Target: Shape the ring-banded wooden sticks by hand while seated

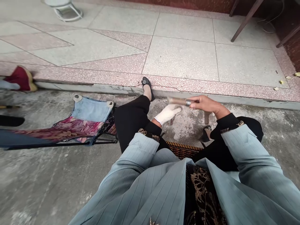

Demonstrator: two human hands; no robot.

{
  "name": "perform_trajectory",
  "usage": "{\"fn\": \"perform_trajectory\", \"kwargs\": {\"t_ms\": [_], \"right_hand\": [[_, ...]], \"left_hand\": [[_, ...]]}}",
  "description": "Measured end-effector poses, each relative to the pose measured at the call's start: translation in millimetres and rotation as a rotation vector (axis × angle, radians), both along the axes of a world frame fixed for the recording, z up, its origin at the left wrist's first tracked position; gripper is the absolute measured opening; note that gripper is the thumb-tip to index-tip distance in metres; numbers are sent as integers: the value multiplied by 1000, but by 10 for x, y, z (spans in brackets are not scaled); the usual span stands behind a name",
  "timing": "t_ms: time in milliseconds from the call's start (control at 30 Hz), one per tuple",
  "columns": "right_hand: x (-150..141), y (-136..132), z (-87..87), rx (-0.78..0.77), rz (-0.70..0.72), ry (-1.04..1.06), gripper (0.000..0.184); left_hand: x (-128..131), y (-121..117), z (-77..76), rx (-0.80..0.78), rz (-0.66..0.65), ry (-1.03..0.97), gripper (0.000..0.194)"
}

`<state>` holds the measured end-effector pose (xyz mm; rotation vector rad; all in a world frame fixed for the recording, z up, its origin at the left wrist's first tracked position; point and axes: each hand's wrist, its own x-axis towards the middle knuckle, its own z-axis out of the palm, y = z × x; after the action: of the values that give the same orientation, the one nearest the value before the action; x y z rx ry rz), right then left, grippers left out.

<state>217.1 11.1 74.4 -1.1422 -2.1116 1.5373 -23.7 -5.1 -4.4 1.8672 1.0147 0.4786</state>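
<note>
My right hand (204,103), bare, is closed around one end of a short brownish rod-shaped tool (177,100) with a silver, wire-like band near my fingers. The rod is smeared by motion and points left, just above my left hand. On my left hand (167,114) is a white glove. Its fingers and thumb are pressed together; a blurred bit shows at their tips, too unclear to name. Under my right wrist a brown upright piece (206,118) is partly hidden.
I sit on a woven seat (185,150) on rough concrete, facing a low tiled step (182,53). To my left stands a folding chair (77,125) with floral fabric. Another person's red shoe (22,79) is at the far left. A white stool (67,11) stands on the step.
</note>
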Motion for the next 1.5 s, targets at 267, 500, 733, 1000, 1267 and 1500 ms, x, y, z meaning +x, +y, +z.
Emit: {"fn": "perform_trajectory", "kwargs": {"t_ms": [267, 500, 733, 1000, 1267, 1500], "right_hand": [[-186, 34, -249, 335, -156, -686, 32], [-168, -58, -137, -51, 456, -570, 32], [37, 65, -19, -145, 26, 7, 53], [-75, 101, -181, 104, -256, -326, 37], [-63, -1, -91, -104, 431, -538, 34], [77, 90, -51, -147, -235, 18, 57]], "left_hand": [[125, -177, 63, 204, -198, 316, 32], [-5, -103, 82, 177, -102, 227, 32], [14, -67, 125, -24, 112, 52, 31], [66, -133, 90, 131, -74, 235, 33], [0, -118, 87, 149, -150, 169, 30], [114, -128, -26, 25, 19, 32, 32]]}}
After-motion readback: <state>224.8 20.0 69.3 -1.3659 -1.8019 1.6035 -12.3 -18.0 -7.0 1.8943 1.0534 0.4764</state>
